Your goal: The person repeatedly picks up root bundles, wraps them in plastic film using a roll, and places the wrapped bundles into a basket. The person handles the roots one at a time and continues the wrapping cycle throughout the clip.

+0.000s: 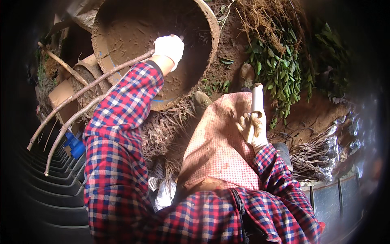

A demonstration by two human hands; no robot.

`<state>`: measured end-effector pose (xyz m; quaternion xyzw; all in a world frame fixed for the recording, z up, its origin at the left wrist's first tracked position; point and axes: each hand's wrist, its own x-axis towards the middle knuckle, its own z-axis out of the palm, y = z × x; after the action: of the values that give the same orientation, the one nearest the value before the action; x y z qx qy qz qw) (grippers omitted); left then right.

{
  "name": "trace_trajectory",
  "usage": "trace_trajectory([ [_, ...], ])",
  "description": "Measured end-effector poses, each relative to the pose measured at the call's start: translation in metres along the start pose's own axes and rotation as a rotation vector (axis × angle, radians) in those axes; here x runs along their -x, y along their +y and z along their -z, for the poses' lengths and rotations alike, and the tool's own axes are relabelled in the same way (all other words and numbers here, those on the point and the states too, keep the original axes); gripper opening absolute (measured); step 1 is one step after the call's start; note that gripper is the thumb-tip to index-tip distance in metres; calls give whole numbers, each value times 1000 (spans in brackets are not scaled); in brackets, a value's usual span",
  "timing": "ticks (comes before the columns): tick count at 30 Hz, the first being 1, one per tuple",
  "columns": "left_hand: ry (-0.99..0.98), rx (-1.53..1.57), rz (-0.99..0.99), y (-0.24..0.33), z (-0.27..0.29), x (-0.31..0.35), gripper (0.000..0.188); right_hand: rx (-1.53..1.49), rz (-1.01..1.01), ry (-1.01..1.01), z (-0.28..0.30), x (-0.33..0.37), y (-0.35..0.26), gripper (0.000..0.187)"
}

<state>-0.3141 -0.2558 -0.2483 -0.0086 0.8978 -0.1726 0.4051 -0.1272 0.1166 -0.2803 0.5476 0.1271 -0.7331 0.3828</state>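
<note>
My left hand [167, 49], in a white glove, is closed around the upper end of a forked brown branch [91, 84], above a large round tub [105, 61]. Wet brown mud [142, 24] coats the tub's inside. From my fist, the branch's two long prongs slant down to the lower left, past my plaid sleeve. In my right hand [256, 128], whose glove is muddy at the fingers, is a long pale tool [257, 97] with a narrow body; its exact kind is unclear. That hand is beside my right thigh, over a checked, mud-stained apron [223, 142].
Leafy cuttings [280, 73] with bare roots [268, 20] lie at the upper right. Bundled thin stems [310, 158] with silvery wrapping are at the right. Another stick [63, 63] leans near the tub's left side. Black ribbed crates [53, 199] stand at the lower left, by a blue object [74, 145].
</note>
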Motion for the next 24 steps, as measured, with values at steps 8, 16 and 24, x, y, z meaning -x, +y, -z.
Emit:
trace_trajectory([
  [8, 95, -72, -138, 10, -25, 28, 40, -75, -60, 128, 8, 1, 14, 10],
  [16, 7, -103, -241, 3, -34, 67, 45, -38, 49, 64, -1, 6, 9, 11],
  [24, -122, -22, -231, -17, -56, 128, 45, 26, 44, 28, 8, 3, 8, 15],
])
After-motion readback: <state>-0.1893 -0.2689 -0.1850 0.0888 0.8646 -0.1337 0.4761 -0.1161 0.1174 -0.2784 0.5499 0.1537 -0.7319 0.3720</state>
